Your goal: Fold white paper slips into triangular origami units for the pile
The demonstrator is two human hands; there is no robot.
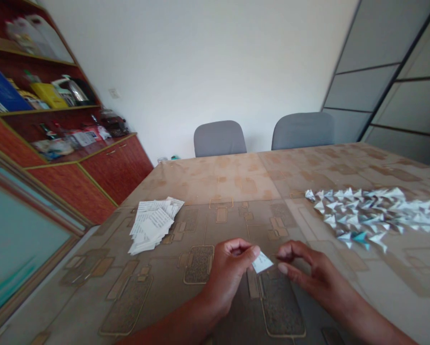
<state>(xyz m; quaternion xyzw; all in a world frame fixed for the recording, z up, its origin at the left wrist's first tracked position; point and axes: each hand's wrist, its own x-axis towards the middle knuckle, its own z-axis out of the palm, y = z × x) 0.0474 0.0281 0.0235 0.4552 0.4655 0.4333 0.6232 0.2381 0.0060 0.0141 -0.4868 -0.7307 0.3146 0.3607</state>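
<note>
A small folded piece of paper (pixel 263 263) is pinched between the thumb and fingers of my left hand (pixel 232 263), held over the patterned tablecloth. Just to its right is my right hand (pixel 304 266), thumb and forefinger apart, with a narrow gap between its fingertips and the paper. To the left lies a loose stack of printed paper slips (pixel 152 225). Over on the right, many folded paper pieces (pixel 362 215) with pointed tips stand in rows; one of them shows a teal patch.
The table (pixel 236 177) bears a brown patterned cover. Two grey chairs, one at left (pixel 220 139) and one at right (pixel 303 130), stand behind its far edge. A red-brown shelf unit (pixel 107 163) with a kettle (pixel 77 91) is on the left; a panelled wardrobe (pixel 369 62) is on the right.
</note>
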